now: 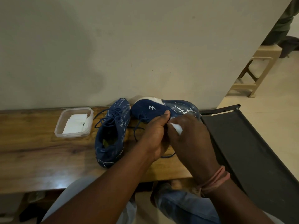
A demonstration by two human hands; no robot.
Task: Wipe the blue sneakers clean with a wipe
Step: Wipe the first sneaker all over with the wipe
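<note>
While the left hand [156,130] grips one blue sneaker [163,109] tipped on its side, thumb pressed on the dark upper just below the white logo, the right hand [191,135] curls round a white wipe [175,127] and holds it against the shoe's side. This held sneaker sits at about one o'clock from the hands, its white sole edge turned toward the wall [129,46]. Just beside it, at about ten o'clock from the hands, the second sneaker [111,131] rests upright on the wooden desk [32,151], toe toward the wall, laces loose. Farther toward nine o'clock stands a clear plastic container [74,122] with folded white wipes inside. A dark metal rack [242,143] lies along the desk's three o'clock end. A pink thread band [216,180] circles the right wrist, and a beige plastic stool [258,68] stands on the floor beyond.
</note>
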